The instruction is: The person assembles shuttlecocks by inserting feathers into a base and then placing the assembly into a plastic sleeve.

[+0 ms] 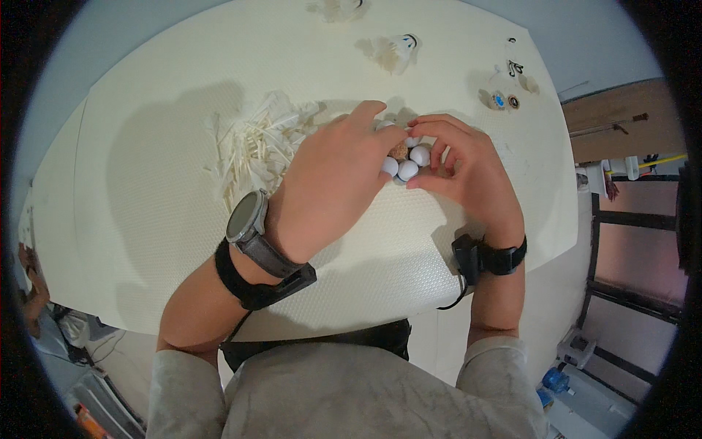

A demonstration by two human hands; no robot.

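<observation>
A ring of several white rounded pieces [420, 155] that look like shuttlecock heads lies on the table around a rough brown piece [398, 151]. My left hand [335, 172] reaches over the ring's left side, index finger raised, other fingers bent against the pieces and partly hidden. On the other side my right hand [468, 164] curls its thumb and fingers about the ring's right edge. Both hands touch the cluster, and their fingertips come close together at its top. Loose white feathers [256, 146] are heaped beside my left hand.
Two feathered shuttlecocks lie at the far side, one shuttlecock [395, 53] nearer than the other [340, 9]. Small round parts [499, 101] and black curled bits [515, 68] sit at the far right. A white textured table [365, 282] spreads beneath, and a dark shelf frame [636, 219] stands right of it.
</observation>
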